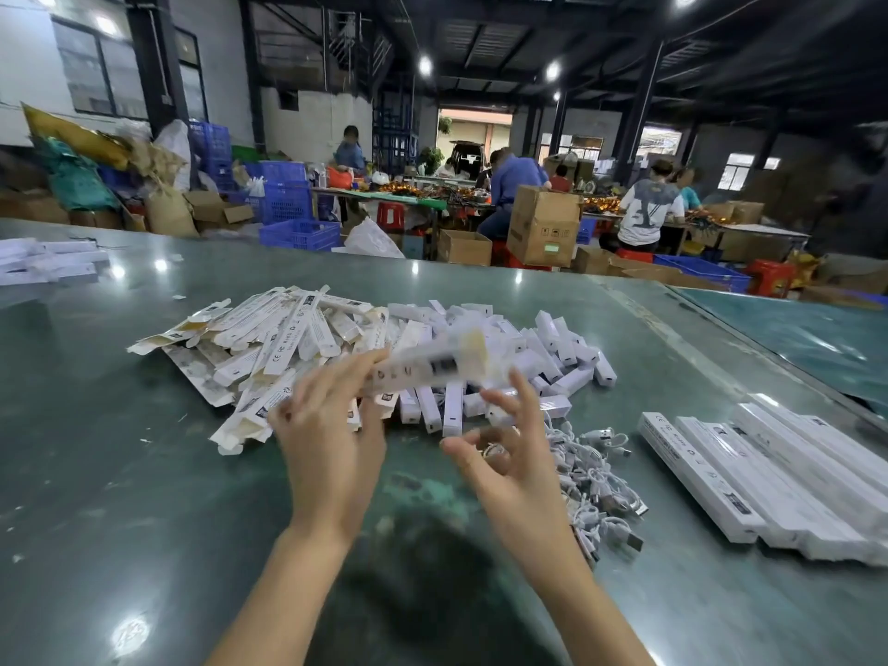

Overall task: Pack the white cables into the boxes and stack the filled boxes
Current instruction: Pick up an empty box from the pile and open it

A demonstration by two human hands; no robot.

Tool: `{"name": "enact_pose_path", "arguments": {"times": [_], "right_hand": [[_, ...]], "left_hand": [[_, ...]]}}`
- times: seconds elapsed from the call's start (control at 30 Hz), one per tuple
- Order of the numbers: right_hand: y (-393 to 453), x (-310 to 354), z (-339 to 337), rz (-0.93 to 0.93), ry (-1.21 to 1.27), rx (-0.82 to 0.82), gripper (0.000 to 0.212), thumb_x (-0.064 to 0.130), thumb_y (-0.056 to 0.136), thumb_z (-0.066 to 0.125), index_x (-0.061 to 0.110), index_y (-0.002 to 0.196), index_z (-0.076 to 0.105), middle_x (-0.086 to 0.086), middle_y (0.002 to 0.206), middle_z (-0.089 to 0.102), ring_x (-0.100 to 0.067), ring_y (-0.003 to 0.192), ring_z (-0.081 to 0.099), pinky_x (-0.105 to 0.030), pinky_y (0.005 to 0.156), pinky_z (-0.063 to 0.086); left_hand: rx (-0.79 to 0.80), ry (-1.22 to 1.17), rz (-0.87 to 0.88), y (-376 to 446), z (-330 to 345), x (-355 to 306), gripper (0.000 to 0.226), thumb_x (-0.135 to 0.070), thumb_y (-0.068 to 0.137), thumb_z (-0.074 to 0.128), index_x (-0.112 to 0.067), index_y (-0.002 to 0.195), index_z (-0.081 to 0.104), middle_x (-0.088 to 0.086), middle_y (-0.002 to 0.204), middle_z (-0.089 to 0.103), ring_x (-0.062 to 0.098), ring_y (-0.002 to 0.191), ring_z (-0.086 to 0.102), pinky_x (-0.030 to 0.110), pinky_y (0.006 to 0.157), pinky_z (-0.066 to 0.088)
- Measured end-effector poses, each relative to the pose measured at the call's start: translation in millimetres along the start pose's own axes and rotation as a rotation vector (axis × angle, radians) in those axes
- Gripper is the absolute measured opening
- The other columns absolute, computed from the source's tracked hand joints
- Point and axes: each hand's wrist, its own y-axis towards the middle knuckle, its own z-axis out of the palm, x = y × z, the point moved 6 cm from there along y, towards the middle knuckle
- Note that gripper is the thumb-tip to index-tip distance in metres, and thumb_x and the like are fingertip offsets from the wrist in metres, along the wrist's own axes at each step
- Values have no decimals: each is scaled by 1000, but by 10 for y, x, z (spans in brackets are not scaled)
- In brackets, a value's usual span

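My left hand grips a long white box, blurred by motion, above the pile in the middle of the table. My right hand is just right of it with its outer fingers spread up toward the box's right end. Its thumb and forefinger pinch a small coiled white cable. More white cables lie in a loose heap right of that hand. Unfolded flat boxes are heaped at the left, small white boxes behind. Closed long boxes lie side by side at the right.
The green table runs on to the left, where more white boxes lie at the far edge. A second green tabletop adjoins at the right. Beyond are cardboard cartons, blue crates and people working at other tables.
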Motion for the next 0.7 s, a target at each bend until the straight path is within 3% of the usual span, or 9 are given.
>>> {"name": "enact_pose_path", "arguments": {"times": [0.1, 0.27, 0.33, 0.4, 0.47, 0.5, 0.53, 0.6, 0.7], "right_hand": [[8, 123, -112, -95, 50, -77, 86, 16, 78, 79, 51, 140, 31, 17, 128, 53, -19, 96, 64, -40, 80, 56], [-2, 120, -137, -148, -241, -100, 53, 11, 78, 79, 30, 124, 58, 12, 102, 66, -5, 84, 60, -23, 79, 51], [-15, 116, -102, -171, -354, -96, 45, 14, 77, 80, 21, 118, 64, 13, 96, 65, -2, 83, 58, -17, 77, 47], [-26, 117, -99, -197, -369, -151, 35, 13, 76, 81, 18, 108, 68, 16, 88, 63, -3, 79, 57, -14, 74, 45], [-45, 129, -139, -225, -341, -264, 31, 10, 77, 80, 15, 104, 67, 16, 86, 62, -3, 77, 58, -13, 72, 45], [-55, 143, -170, -250, -338, -318, 31, 9, 76, 80, 14, 103, 66, 14, 86, 62, -4, 76, 57, -13, 71, 46], [-62, 162, -184, -288, -364, -348, 32, 7, 75, 81, 12, 102, 65, 10, 86, 62, -5, 76, 56, -12, 71, 46], [-62, 188, -139, -347, -466, -295, 32, 3, 74, 80, 10, 101, 65, 5, 91, 62, -3, 79, 54, -6, 74, 42], [-45, 163, -5, -324, -534, -47, 35, 14, 74, 81, 15, 107, 66, 8, 101, 62, 0, 87, 55, -10, 84, 41]], "left_hand": [[-66, 163, 37, 26, -41, 90, 55, 14, 67, 73, -27, 103, 76, -1, 112, 67, 26, 112, 56, 49, 91, 29], [13, 56, 92, -2, 41, 66, 55, 20, 65, 70, -21, 101, 78, 5, 114, 65, 30, 116, 55, 45, 94, 29], [18, 13, 70, -6, 47, 29, 57, 20, 69, 70, -19, 110, 75, 12, 127, 59, 36, 123, 51, 52, 98, 33], [35, 55, -21, -44, 56, -18, 62, 9, 76, 72, -20, 131, 63, 20, 146, 40, 40, 132, 39, 53, 103, 31], [107, 26, -188, -90, 87, -5, 60, -14, 88, 69, -21, 144, 47, 16, 148, 37, 28, 126, 45, 33, 100, 36], [199, -85, -312, -119, 147, 7, 52, -31, 93, 64, -20, 141, 48, 11, 138, 51, 18, 112, 56, 18, 88, 39], [323, -266, -472, -165, 233, -10, 50, -49, 93, 57, -16, 130, 56, 7, 118, 67, 11, 92, 64, 12, 74, 43], [529, -555, -699, -293, 415, -69, 55, -65, 85, 50, -14, 99, 67, 2, 78, 76, 10, 65, 70, 18, 55, 45], [523, -625, -722, -360, 501, -49, 31, -44, 89, 65, -13, 84, 69, -1, 65, 73, 11, 55, 68, 21, 47, 46]]}}
